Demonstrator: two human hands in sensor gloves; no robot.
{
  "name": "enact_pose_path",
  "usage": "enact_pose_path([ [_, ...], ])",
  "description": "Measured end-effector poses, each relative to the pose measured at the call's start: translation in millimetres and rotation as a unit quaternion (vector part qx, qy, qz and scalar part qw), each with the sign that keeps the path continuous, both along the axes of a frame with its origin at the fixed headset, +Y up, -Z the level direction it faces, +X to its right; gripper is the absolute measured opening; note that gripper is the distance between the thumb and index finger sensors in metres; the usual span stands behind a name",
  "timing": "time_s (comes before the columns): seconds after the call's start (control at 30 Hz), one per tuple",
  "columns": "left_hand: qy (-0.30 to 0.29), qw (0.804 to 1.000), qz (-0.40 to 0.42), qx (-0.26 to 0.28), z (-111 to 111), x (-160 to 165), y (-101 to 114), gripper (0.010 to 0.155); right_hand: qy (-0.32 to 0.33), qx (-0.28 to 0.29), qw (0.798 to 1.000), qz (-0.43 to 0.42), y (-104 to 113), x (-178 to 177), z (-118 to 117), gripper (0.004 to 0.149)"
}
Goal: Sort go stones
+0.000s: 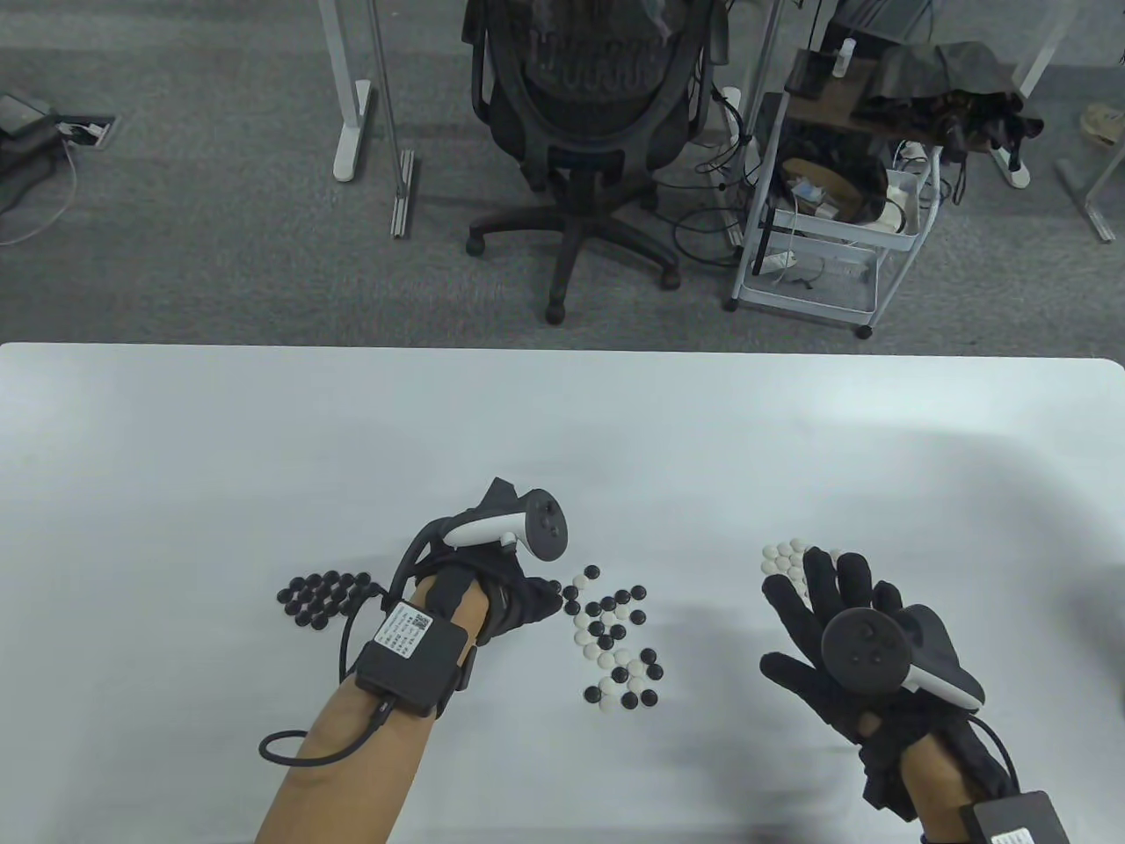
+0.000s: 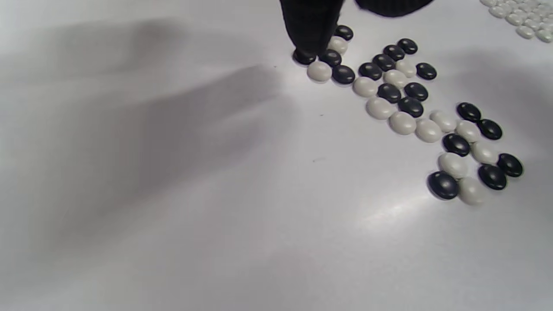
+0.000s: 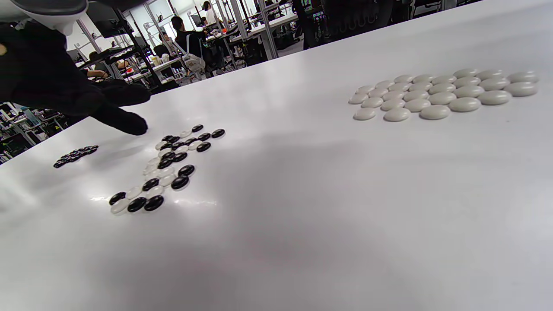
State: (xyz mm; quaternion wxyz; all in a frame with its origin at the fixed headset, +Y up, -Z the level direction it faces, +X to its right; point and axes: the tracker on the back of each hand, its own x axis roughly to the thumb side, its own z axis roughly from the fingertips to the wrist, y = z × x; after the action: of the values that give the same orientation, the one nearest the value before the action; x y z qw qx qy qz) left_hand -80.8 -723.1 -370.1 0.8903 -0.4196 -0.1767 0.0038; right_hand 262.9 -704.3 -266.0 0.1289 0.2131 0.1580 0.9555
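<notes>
Go stones part-sorted on white bench (image 1: 264,422); left hand (image 1: 492,571) at edge of mixed pile.

Largest to smallest: bench; right hand (image 1: 844,633) hovering flat, fingers straight and spread, holding nothing, just short of white group (image 1: 787,556); left hand reaching rightward, nearer of the two to mixed pile (image 1: 615,642). Fingers (image 2: 311,26) down on near end of pile, tip against a black stone (image 2: 303,56); whether pinched cannot be told. Black group (image 1: 325,598) lying left of left hand, so likely carry runs leftward. Mixed pile strung diagonally between hands, well apart from white group.
</notes>
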Motion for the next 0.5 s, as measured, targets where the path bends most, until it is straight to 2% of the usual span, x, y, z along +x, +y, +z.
enact_pose_path([
  [0.27,0.004,1.000,0.002,-0.018,-9,7,-20,0.064,-0.001,0.001,1.000,-0.001,1,1,0,0.078],
  [0.37,0.017,1.000,-0.006,-0.013,-10,-5,-21,0.063,-0.002,0.002,1.000,-0.003,2,1,1,0.079],
  [0.5,0.053,0.998,-0.026,-0.013,-8,-38,-17,0.063,-0.001,0.001,1.000,-0.003,2,1,0,0.079],
])
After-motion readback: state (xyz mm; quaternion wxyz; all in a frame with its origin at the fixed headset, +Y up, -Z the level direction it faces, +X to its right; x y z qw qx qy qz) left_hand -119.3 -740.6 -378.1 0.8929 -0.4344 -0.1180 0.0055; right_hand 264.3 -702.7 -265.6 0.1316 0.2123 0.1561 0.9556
